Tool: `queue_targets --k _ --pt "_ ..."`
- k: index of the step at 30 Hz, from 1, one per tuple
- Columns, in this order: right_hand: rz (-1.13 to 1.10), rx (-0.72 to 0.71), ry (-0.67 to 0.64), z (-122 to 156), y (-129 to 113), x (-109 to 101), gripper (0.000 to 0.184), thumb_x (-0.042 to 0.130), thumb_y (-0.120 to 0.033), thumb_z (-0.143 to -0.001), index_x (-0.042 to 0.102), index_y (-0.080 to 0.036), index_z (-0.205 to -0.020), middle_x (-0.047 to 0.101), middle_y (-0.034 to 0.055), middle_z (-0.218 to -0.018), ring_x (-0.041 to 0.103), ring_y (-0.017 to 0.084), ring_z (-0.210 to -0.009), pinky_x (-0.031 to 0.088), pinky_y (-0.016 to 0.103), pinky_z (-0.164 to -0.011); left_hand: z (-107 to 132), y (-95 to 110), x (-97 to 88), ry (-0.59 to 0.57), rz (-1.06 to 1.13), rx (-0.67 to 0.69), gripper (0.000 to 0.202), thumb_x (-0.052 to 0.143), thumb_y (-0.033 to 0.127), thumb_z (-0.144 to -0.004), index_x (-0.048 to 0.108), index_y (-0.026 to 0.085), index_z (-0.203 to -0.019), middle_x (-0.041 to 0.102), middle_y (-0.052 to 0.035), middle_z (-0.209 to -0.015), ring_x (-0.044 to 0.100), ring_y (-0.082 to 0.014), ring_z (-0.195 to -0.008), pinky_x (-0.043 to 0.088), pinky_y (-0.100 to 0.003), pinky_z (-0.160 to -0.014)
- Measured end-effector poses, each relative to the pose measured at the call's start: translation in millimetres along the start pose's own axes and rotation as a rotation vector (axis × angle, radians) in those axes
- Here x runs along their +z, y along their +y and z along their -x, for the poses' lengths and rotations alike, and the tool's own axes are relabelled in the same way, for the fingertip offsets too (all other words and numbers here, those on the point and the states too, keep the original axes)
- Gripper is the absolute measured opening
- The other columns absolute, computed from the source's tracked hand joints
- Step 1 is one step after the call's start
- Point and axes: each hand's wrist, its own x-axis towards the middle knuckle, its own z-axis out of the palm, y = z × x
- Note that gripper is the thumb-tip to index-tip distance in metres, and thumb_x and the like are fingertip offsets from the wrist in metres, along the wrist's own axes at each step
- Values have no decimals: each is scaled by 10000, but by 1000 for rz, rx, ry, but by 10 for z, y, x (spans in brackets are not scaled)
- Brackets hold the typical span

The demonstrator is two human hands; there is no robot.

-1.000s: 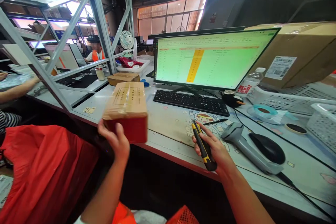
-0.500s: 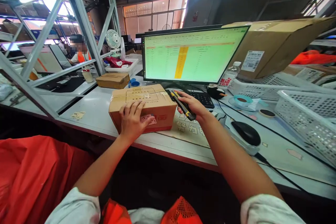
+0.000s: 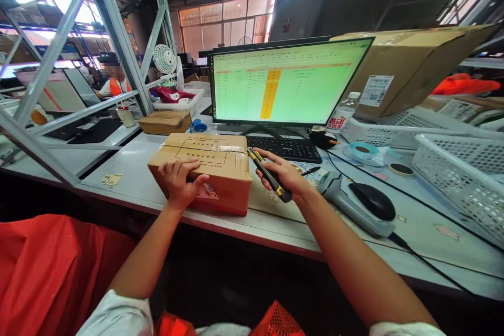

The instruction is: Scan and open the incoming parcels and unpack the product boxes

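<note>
A taped cardboard box (image 3: pixel 208 160) with a red lower band lies on the white desk (image 3: pixel 142 163) in front of me. My left hand (image 3: pixel 179 181) grips its near left edge, fingers curled over the top. My right hand (image 3: pixel 284 174) is closed around a yellow and black utility knife (image 3: pixel 269 174). The knife's tip sits at the box's right top corner.
A monitor (image 3: pixel 281 84) and keyboard (image 3: pixel 289 148) stand behind the box. A barcode scanner (image 3: pixel 350 205) and mouse (image 3: pixel 372 200) lie to the right, with white baskets (image 3: pixel 460 178) and a large carton (image 3: pixel 405 65) beyond. A red bag (image 3: pixel 51 273) hangs at lower left; a co-worker (image 3: pixel 112 81) sits far left.
My left hand brought the box down from the air onto the desk and slid it slightly toward me. My right hand carried the knife up to the box's right top corner.
</note>
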Motion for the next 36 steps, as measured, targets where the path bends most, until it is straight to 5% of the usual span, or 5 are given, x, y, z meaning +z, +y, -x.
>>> queue_targets --k 13,19,24,29,36 --pt "-16 99 -106 732 193 251 898 718 -522 -871 320 -255 -1632 657 -7 -697 564 138 -419 415 223 -363 -5 24 -27 17 44 6 410 620 648 -954 715 249 -969 788 -58 -999 651 -265 -904 369 -442 -913" --pt "683 -216 149 418 -597 50 782 743 -488 -878 453 -302 -1580 720 51 -845 642 194 -610 516 300 -507 -39 58 -21 -22 54 -44 507 519 717 -972 721 254 -932 798 -49 -986 672 -251 -889 364 -451 -895" --pt "1430 -468 -170 -587 -1183 1157 468 698 -251 -915 700 -326 -1377 757 64 -1067 679 253 -903 535 392 -825 -39 51 -20 -35 71 -75 430 578 666 -972 728 267 -918 800 -42 -983 665 -249 -893 359 -464 -888" --pt "1850 -530 -351 -1158 -1036 2279 558 619 -74 -885 682 -271 -1403 746 127 -1184 698 305 -1015 507 399 -853 -42 44 -36 -36 86 -79 401 651 647 -937 718 253 -909 786 -46 -952 644 -251 -904 360 -451 -864" --pt "2136 -428 -301 -982 -969 2581 380 449 -139 -993 744 -123 -1232 752 207 -1096 717 304 -1032 507 349 -781 -67 43 -22 -14 62 -40 390 724 622 -898 710 233 -874 740 -34 -843 625 -238 -903 346 -397 -855"
